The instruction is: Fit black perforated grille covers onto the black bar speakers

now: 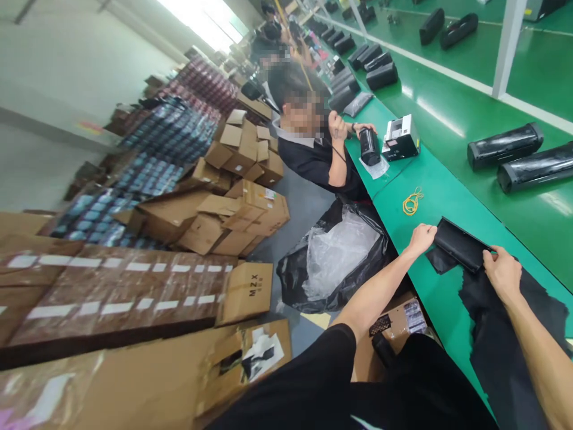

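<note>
Both hands hold a black oblong case [463, 243] above the green bench top. My left hand [423, 237] pinches its far left end between thumb and fingers. At the near right end, my right hand [504, 270] grips the edge with the thumb on top. Black sheet material [501, 340] with ragged edges lies on the bench below my right hand and forearm. A smaller black piece [441, 261] shows beneath the case's left end. Farther along lies a yellow looped cord [412, 203]. What the case contains, if anything, cannot be made out.
A co-worker [313, 149] at the bench handles a black cylinder-like unit [369, 146] beside a white-and-black machine [400, 137]. Black wrapped units [505, 145] line the green surface opposite. Left of the bench stand a black bag with clear plastic [342, 248] and cardboard boxes [246, 292].
</note>
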`<act>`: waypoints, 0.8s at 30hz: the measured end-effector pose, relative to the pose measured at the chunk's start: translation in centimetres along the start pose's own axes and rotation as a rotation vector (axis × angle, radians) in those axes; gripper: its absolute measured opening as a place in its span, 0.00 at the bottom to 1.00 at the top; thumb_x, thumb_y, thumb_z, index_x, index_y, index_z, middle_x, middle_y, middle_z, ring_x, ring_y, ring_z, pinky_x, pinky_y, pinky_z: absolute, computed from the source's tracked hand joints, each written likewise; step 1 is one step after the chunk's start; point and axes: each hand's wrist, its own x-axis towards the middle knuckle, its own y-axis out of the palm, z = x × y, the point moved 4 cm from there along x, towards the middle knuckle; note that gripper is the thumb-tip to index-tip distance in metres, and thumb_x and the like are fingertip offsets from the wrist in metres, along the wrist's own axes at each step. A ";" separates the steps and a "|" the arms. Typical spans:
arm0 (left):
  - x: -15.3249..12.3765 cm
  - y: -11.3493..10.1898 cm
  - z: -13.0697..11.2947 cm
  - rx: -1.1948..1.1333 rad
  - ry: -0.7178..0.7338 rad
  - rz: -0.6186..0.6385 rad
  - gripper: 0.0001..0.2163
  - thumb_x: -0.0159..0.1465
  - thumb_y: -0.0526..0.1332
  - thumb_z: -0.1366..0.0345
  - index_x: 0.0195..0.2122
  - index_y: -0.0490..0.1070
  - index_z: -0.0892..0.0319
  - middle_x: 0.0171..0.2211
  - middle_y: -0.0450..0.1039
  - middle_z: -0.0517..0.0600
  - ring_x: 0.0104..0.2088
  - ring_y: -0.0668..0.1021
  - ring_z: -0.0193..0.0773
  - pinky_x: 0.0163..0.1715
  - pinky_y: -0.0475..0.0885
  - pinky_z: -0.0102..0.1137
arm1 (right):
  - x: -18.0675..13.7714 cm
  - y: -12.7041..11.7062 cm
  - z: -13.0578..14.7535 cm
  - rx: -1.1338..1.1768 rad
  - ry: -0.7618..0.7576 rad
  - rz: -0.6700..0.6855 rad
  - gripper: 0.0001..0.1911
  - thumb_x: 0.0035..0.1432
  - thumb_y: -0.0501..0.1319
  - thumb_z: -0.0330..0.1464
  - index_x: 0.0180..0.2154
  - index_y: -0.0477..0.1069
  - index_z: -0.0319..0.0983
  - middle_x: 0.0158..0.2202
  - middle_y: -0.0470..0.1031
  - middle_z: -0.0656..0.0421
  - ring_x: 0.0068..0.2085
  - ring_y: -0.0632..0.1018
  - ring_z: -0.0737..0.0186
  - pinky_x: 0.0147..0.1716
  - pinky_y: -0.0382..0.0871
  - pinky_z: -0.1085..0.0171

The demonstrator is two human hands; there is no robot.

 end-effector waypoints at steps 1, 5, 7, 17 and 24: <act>-0.2 0.1 -0.2 -0.034 -0.015 -0.009 0.18 0.72 0.53 0.60 0.27 0.75 0.57 0.37 0.80 0.54 0.51 0.76 0.46 0.58 0.70 0.37 | -0.1 -0.3 0.1 -0.005 0.010 -0.008 0.27 0.62 0.57 0.49 0.52 0.77 0.37 0.34 0.82 0.48 0.43 0.83 0.40 0.53 0.70 0.45; -1.0 -0.3 -1.0 -0.184 -0.075 -0.043 0.18 0.71 0.57 0.55 0.27 0.75 0.58 0.38 0.79 0.56 0.52 0.77 0.48 0.56 0.72 0.38 | -1.6 -1.8 0.5 0.070 0.048 -0.033 0.30 0.59 0.60 0.49 0.56 0.75 0.38 0.33 0.80 0.51 0.44 0.81 0.39 0.56 0.66 0.43; -1.8 -1.2 -1.5 -0.268 -0.100 -0.039 0.19 0.72 0.57 0.52 0.31 0.76 0.58 0.39 0.80 0.56 0.50 0.78 0.47 0.50 0.75 0.37 | -2.7 -2.6 0.6 0.164 0.075 -0.030 0.28 0.56 0.62 0.52 0.50 0.76 0.40 0.30 0.79 0.54 0.38 0.81 0.42 0.51 0.69 0.45; -8.9 -0.8 -10.1 -1.013 -0.069 0.778 0.20 0.59 0.73 0.48 0.34 0.69 0.59 0.26 0.76 0.47 0.20 0.78 0.32 0.17 0.71 0.25 | -11.6 -12.9 -3.1 0.777 0.346 -0.031 0.30 0.38 0.80 0.54 0.28 0.69 0.43 0.21 0.65 0.64 0.22 0.66 0.65 0.21 0.61 0.65; -12.2 2.0 -14.8 -0.973 -0.026 0.912 0.25 0.53 0.76 0.46 0.35 0.66 0.58 0.21 0.72 0.41 0.17 0.75 0.30 0.14 0.69 0.23 | -17.9 -18.1 -5.2 0.805 0.422 -0.299 0.29 0.36 0.82 0.50 0.31 0.73 0.43 0.24 0.68 0.62 0.24 0.68 0.64 0.19 0.62 0.66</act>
